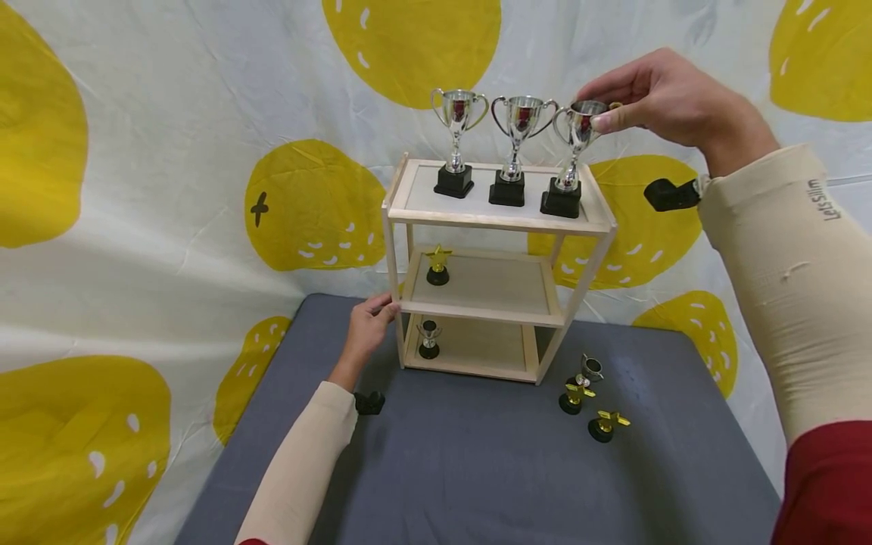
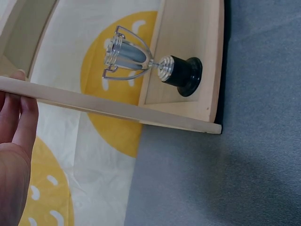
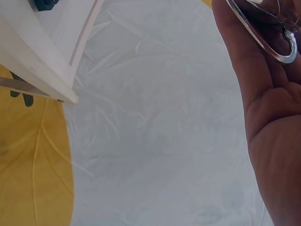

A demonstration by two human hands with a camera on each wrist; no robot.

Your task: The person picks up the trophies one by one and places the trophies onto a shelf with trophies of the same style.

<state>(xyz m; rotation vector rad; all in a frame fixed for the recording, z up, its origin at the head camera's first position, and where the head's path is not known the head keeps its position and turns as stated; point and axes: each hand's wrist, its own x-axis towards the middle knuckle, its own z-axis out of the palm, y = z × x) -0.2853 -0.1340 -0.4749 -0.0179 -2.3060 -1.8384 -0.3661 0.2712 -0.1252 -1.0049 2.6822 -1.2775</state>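
My right hand (image 1: 671, 106) holds a silver trophy cup (image 1: 582, 125) by its rim, thumb in front and fingers behind. That cup's black base is at the right of the wooden shelf's top board (image 1: 436, 208); whether it bears on the board I cannot tell. Two more silver trophy cups, one in the middle (image 1: 523, 117) and one at the left (image 1: 458, 113), stand upright beside it. In the right wrist view, a curved silver handle (image 3: 282, 56) lies against the fingers. My left hand (image 1: 368, 329) pinches the shelf's left front post (image 2: 94, 104) between thumb and fingers.
A gold star trophy (image 1: 438, 265) stands on the middle board, a small silver cup (image 1: 429, 341) on the bottom one. Right of the shelf, on the grey surface (image 1: 477, 454), are a small cup (image 1: 591, 369) and two star trophies (image 1: 575, 397). A patterned cloth (image 1: 204, 189) hangs behind.
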